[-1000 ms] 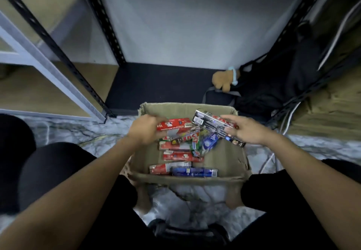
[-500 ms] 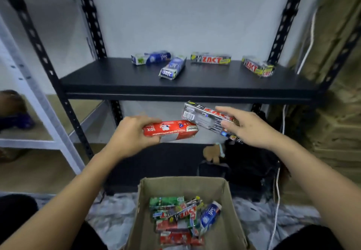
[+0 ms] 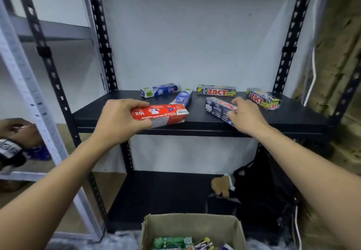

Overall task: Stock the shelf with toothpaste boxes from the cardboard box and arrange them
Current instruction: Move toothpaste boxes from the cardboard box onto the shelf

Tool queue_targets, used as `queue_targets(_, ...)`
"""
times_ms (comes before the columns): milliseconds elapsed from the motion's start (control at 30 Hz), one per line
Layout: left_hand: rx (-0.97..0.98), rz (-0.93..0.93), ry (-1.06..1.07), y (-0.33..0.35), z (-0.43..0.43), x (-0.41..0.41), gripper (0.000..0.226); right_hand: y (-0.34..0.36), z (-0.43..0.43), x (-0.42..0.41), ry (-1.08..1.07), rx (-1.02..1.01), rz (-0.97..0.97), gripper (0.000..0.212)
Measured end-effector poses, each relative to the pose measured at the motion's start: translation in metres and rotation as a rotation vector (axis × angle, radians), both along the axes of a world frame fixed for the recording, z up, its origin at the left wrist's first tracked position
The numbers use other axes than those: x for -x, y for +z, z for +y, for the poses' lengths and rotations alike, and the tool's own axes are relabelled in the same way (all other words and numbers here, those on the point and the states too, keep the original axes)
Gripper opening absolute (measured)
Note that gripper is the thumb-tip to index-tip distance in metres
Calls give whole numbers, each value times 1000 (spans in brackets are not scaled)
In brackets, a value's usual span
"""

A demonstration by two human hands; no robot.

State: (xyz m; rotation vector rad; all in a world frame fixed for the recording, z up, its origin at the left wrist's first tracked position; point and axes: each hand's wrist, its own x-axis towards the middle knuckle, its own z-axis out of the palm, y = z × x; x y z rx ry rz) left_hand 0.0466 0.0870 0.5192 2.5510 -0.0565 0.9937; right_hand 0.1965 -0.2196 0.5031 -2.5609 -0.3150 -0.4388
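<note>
At the shelf's (image 3: 293,117) front edge, the left hand (image 3: 119,120) grips a red box (image 3: 159,114) and the right hand (image 3: 247,116) holds a dark box (image 3: 218,108); this looks like placing, so next both need setting down beside the 4 boxes behind.

- The red box (image 3: 159,113) in your left hand (image 3: 119,119) carries white print.
- The dark grey box (image 3: 217,108) in your right hand (image 3: 248,116) shows red lettering.
- Your shelf (image 3: 197,119) is black.
- Your cardboard box (image 3: 191,225) is plain brown.
</note>
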Motion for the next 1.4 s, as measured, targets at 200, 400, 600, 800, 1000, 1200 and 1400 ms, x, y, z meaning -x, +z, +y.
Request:
queue_targets(200, 189, -109, 181, 3, 21, -48, 45, -4, 31, -11, -40, -12, -54, 33)
queue_targets(400, 321, -21, 363, -15, 33, -102, 47, -20, 41, -39, -36, 31, -133, 53)
queue_targets(600, 370, 63, 364, -36, 47, -138, 48, -26, 39, -80, -53, 10, -88, 57)
queue_targets(800, 337, 120, 293, -36, 65, -161, 49, -26, 35, -112, -39, -14, -25, 63)
queue_targets(1000, 293, 158, 243, -35, 73, -177, 49, -27, 33, -120, -13, -59, -101, 62)
queue_targets(1200, 242, 107, 243, -39, 72, -176, 47, -28, 33, -118, 2, -86, -125, 63)
queue_targets(1400, 181, 27, 281, -46, 62, -158, 55, -32, 32, -108, -22, -101, -104, 71)
